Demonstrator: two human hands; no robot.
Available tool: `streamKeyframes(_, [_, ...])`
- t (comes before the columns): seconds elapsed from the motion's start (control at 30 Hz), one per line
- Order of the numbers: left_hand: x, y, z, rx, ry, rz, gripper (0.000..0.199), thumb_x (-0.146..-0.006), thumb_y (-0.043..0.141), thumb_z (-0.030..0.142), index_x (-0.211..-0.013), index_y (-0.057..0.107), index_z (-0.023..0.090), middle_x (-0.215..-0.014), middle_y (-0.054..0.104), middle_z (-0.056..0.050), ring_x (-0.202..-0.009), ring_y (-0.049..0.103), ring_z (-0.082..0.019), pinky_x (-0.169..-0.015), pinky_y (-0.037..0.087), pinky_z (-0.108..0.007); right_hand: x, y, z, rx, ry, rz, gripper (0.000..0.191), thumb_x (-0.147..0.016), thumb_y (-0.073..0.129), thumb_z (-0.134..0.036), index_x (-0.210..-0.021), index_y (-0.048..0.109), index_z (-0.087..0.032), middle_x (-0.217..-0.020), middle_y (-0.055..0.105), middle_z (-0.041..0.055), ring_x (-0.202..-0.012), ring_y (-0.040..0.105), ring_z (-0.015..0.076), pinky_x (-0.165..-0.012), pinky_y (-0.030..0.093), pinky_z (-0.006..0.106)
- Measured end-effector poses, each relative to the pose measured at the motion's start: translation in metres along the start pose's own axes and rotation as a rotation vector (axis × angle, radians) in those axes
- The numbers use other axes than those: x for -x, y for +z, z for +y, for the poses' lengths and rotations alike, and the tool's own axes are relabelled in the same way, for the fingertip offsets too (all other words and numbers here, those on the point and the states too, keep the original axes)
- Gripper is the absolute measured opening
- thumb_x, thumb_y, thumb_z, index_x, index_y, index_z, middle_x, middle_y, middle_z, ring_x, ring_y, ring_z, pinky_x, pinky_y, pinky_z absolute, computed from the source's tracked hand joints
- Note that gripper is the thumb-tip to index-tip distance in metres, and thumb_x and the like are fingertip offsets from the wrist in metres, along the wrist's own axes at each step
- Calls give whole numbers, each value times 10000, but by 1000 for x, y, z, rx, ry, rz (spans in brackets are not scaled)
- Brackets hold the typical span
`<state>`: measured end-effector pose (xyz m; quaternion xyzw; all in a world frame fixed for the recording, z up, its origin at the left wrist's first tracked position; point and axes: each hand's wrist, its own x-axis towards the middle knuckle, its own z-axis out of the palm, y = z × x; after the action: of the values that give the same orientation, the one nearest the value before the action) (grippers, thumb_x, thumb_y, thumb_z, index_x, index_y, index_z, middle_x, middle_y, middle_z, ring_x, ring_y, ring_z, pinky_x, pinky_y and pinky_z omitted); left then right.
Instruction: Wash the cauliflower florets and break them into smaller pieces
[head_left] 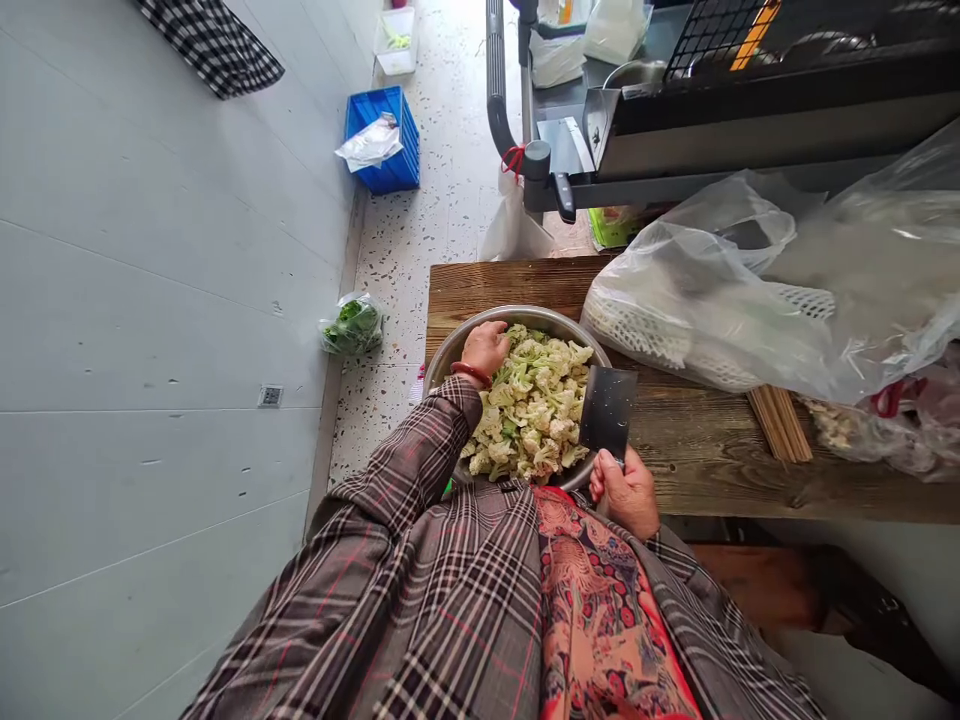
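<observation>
A wide metal bowl (534, 316) full of cut cauliflower florets (541, 395) stands on the wooden table in front of me. My left hand (486, 347), with a reddish bangle at its wrist, is over the bowl's far left part. Its fingers are curled beside the florets, and whatever is in them is hidden. In my right hand (626, 492) is the handle of a cleaver (607, 410). The dark broad blade points away from me, over the bowl's right rim, partly covering the florets there.
Large clear plastic bags (720, 290) lie on the wooden table (690, 440) to the right, near wooden sticks (780, 425). Behind is a metal cart (675, 150) with a black-handled knife (564, 197). A blue crate (394, 150) and bagged greens (352, 325) sit on the floor by the wall.
</observation>
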<state>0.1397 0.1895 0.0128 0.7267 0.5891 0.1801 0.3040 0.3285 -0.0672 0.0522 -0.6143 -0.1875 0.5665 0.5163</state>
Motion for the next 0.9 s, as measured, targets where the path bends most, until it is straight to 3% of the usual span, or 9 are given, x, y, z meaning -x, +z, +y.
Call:
streamKeyframes(0.13, [-16, 17, 10, -204, 3, -125, 381, -804, 608, 183, -1179, 651, 140, -1210, 655, -182, -1143, 542, -335, -1022, 378, -475, -1, -5, -2, 8, 0, 57, 328, -832, 631, -496, -796, 429, -240, -557, 466, -101, -402, 426, 64, -372, 387, 180])
streamKeyframes(0.3, [-23, 33, 12, -208, -120, -81, 277, -790, 623, 210, -1059, 688, 196, -1071, 699, -146, -1092, 551, -334, -947, 401, -482, -2, -10, -4, 20, 18, 53, 312, -831, 625, -497, -824, 446, -241, -517, 469, -109, -372, 419, 66, -374, 388, 186])
streamKeyframes(0.4, [-24, 31, 9, 34, -197, -37, 189, -759, 635, 210, -935, 700, 187, -830, 695, -72, -878, 603, -241, -845, 454, -385, -2, -11, -6, 16, 16, 55, 315, -825, 626, -505, -829, 453, -241, -512, 472, -110, -371, 420, 68, -371, 381, 185])
streamKeyframes(0.5, [-15, 19, 6, 436, -288, 12, 166, -739, 640, 254, -858, 680, 145, -711, 641, -24, -655, 569, -142, -690, 469, -288, -1, -10, -7, 13, 14, 49, 317, -822, 630, -503, -829, 451, -241, -512, 469, -112, -369, 412, 65, -366, 371, 181])
streamKeyframes(0.6, [5, 2, 3, 738, -410, 21, 196, -726, 658, 290, -842, 657, 133, -671, 620, -7, -592, 561, -109, -621, 466, -248, 2, -9, -8, 33, 9, 7, 318, -825, 630, -501, -823, 451, -239, -515, 472, -108, -375, 418, 66, -369, 376, 182])
streamKeyframes(0.67, [23, -9, -1, 809, -451, -21, 247, -741, 658, 314, -908, 663, 132, -694, 645, -18, -635, 606, -122, -636, 477, -244, 5, -7, -8, 54, 4, -14, 318, -829, 627, -499, -814, 447, -238, -513, 471, -105, -375, 416, 66, -368, 378, 184])
streamKeyframes(0.77, [47, -23, -13, 748, -407, -63, 361, -795, 627, 331, -1093, 652, 130, -851, 711, -72, -771, 663, -160, -737, 512, -287, 12, -6, -6, 74, -5, -33, 311, -827, 631, -491, -816, 452, -237, -510, 472, -102, -371, 414, 68, -365, 380, 187])
streamKeyframes(0.9, [71, -40, -36, 285, -279, 62, 293, -790, 608, 204, -1062, 689, 132, -1053, 713, -121, -988, 656, -220, -969, 475, -364, 22, -7, -1, 78, -10, -61, 293, -822, 636, -480, -832, 468, -240, -514, 479, -101, -375, 422, 72, -365, 381, 190])
